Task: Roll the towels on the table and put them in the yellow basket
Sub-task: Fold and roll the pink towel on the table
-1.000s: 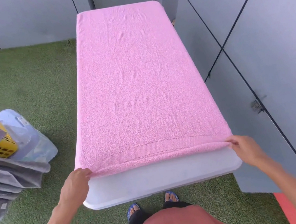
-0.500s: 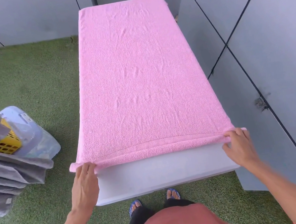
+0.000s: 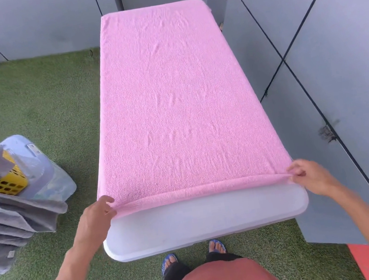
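Nearest, the person's two arms reach forward over the bare near end of the white bench (image 3: 204, 224). The left hand (image 3: 94, 220) pinches the near-left corner of the pink towel (image 3: 173, 107), fingers curled over a narrow first turn of cloth; the right hand (image 3: 313, 180) pinches the near-right corner the same way. Between the two grips the near hem is turned over into a thin roll lying across the bench, touching its top. Beyond that, the towel lies flat along the bench to its far end, with only faint creases.

The step in hand looks like starting the roll. To do it well, I judge both hands should turn at the same pace, so the roll stays square to the long edges and does not cone toward one side. Keeping the first turns tight and drawing the cloth lightly taut would help the finished roll hold. The middle, unsupported between the hands, may sag or loosen, so the hands may need to move inward as it grows.

To the left, on the artificial grass, the yellow basket (image 3: 4, 185) stands partly hidden by a stack of grey towels (image 3: 10, 220) and a clear plastic bag (image 3: 47, 178), well apart from the bench.

No readable writing or brand shows; a small tag on a grey towel is too small to read.
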